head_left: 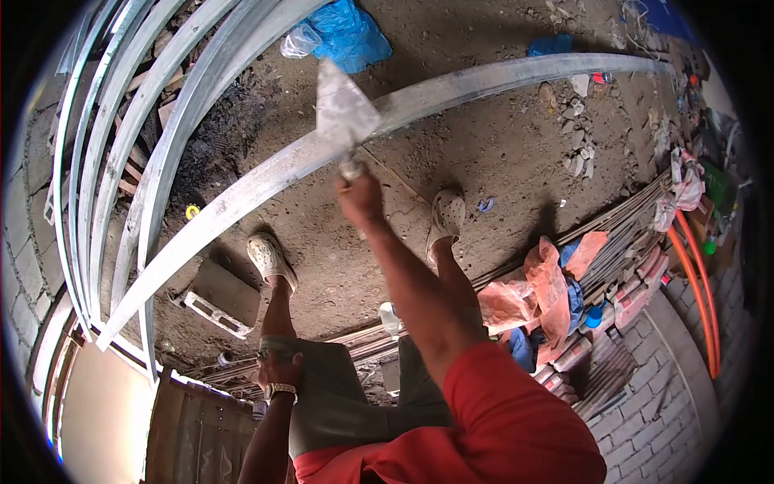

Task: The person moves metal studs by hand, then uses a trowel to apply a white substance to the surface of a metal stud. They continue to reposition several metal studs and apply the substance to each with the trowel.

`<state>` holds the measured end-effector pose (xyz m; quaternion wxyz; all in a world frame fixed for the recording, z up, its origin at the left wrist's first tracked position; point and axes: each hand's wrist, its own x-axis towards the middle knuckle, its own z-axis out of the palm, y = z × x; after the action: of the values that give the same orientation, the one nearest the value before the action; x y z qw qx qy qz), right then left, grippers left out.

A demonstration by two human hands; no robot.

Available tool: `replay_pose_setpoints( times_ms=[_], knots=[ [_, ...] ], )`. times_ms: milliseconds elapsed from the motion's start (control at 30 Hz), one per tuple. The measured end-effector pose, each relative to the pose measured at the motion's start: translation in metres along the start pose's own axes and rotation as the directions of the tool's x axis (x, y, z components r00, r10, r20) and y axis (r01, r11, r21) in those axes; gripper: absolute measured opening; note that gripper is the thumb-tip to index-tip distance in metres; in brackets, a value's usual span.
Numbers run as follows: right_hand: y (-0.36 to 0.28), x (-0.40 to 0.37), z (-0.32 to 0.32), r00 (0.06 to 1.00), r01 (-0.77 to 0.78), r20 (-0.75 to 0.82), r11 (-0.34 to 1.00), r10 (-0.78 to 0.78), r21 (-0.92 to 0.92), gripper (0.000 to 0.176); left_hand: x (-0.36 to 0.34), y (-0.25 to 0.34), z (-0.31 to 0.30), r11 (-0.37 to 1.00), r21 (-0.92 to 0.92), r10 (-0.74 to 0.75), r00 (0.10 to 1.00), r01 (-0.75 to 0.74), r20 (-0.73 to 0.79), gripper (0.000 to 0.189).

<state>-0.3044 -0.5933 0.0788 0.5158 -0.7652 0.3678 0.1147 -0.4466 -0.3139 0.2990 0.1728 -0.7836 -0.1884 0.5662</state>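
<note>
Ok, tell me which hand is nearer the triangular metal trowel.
Right: the right hand grips the triangular metal trowel by its handle; the left hand rests on the thigh, well apart from it.

Trowel [343, 109]: one. Shoes [272, 260]: two. Block [222, 298]: one. Orange pipes [695, 282]: two. Curved rails [242, 189]: at least five; exact count not determinable. Watch [280, 390]: one.

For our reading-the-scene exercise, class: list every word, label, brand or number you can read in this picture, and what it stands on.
None can be read. The trowel in the right hand shows no mark; the watch by the left hand and the orange bags are too small and blurred to tell.
</note>
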Motion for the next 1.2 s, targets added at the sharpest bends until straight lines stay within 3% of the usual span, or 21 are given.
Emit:
replay_pose_setpoints(
  times_ms=[33,67,100,167,233,300,367,400,433,500,600,667,767,800,833,900,967,1067,1133,1167,1200],
  knots=[
    [0.014,0.014,-0.014,0.973,0.171,-0.142,0.980,-0.184,-0.097,0.021,-0.001,-0.003,0.003,1.000,-0.026,0.008,0.999,-0.009,-0.038,0.080],
    [0.043,0.038,-0.026,0.982,0.048,-0.184,0.999,-0.051,-0.021,0.028,0.000,-0.006,0.007,0.998,-0.054,0.009,0.997,-0.013,-0.076,0.077],
    [-0.014,0.044,-0.078,0.960,-0.266,-0.120,0.956,0.252,-0.122,0.028,0.003,-0.010,0.010,0.999,-0.044,0.011,0.999,-0.013,-0.047,0.080],
    [0.076,0.086,-0.089,0.953,-0.162,-0.294,0.942,0.072,-0.295,0.027,0.007,-0.019,0.017,1.000,-0.016,0.016,1.000,-0.015,0.024,0.088],
    [0.085,0.094,-0.099,0.944,-0.202,-0.315,0.922,0.094,-0.330,0.027,0.008,-0.024,0.022,1.000,0.023,0.018,1.000,-0.018,0.013,0.089],
    [0.043,0.067,-0.074,0.904,-0.125,-0.428,0.967,0.017,-0.224,0.030,0.007,-0.022,0.018,1.000,0.005,0.014,1.000,-0.014,0.015,0.088],
    [0.044,0.024,-0.003,0.905,0.107,-0.401,0.989,-0.141,-0.106,0.035,0.003,-0.019,0.005,0.999,-0.052,0.010,0.999,-0.008,0.038,0.086],
    [0.025,-0.002,0.026,0.914,0.132,-0.385,0.991,-0.124,-0.005,0.029,0.005,-0.023,0.008,0.998,-0.058,0.015,1.000,-0.015,-0.001,0.085],
    [0.013,-0.024,0.058,0.930,0.053,-0.366,0.998,-0.037,0.032,0.025,0.008,-0.026,0.016,0.998,-0.060,0.023,0.999,-0.025,-0.039,0.083],
    [-0.009,-0.058,0.091,0.954,0.110,-0.276,0.993,-0.117,-0.042,0.028,0.009,-0.030,0.020,0.997,-0.073,0.033,0.996,-0.039,-0.081,0.081],
    [-0.016,-0.062,0.096,0.976,0.034,-0.208,0.993,-0.057,-0.112,0.033,0.007,-0.026,0.012,0.996,-0.080,0.034,0.997,-0.040,-0.076,0.080],
    [-0.008,-0.042,0.056,0.992,0.058,-0.099,0.978,-0.079,-0.202,0.033,0.004,-0.020,-0.001,0.998,-0.059,0.033,0.998,-0.036,-0.049,0.081],
    [0.024,0.017,-0.022,0.957,0.063,-0.260,0.969,-0.126,-0.238,0.035,0.008,-0.021,0.002,0.998,-0.049,0.026,0.998,-0.029,-0.055,0.081],
    [0.021,0.043,-0.062,0.963,-0.157,-0.257,0.949,0.085,-0.274,0.039,0.004,-0.018,-0.006,0.998,-0.063,0.021,1.000,-0.021,-0.015,0.080],
    [0.038,0.075,-0.094,0.942,-0.207,-0.305,0.956,0.138,-0.207,0.046,0.006,-0.016,-0.003,0.998,-0.061,0.018,1.000,-0.019,-0.014,0.079],
    [0.065,0.123,-0.146,0.865,-0.097,-0.502,0.980,-0.003,-0.173,0.050,0.009,-0.019,0.008,0.999,-0.048,0.004,1.000,-0.004,-0.005,0.079],
    [0.091,0.168,-0.186,0.877,-0.273,-0.449,0.947,0.171,-0.172,0.050,0.007,-0.013,0.008,1.000,-0.023,0.000,1.000,0.000,0.002,0.080],
    [0.083,0.143,-0.161,0.892,-0.363,-0.323,0.927,0.317,-0.092,0.053,0.001,-0.011,0.012,1.000,0.007,0.012,0.998,-0.011,-0.059,0.078],
    [0.045,0.074,-0.107,0.904,-0.271,-0.373,0.955,0.211,-0.117,0.043,0.000,-0.008,0.014,1.000,0.011,0.025,0.995,-0.024,-0.097,0.077],
    [0.040,0.044,-0.076,0.922,-0.089,-0.384,0.934,-0.054,-0.346,0.040,0.002,-0.007,0.014,0.999,0.014,0.031,0.995,-0.030,-0.096,0.077],
    [0.033,0.023,-0.049,0.950,-0.112,-0.307,0.977,0.052,-0.183,0.039,0.001,-0.007,0.014,0.999,0.020,0.037,0.995,-0.035,-0.093,0.076]
  ],
)
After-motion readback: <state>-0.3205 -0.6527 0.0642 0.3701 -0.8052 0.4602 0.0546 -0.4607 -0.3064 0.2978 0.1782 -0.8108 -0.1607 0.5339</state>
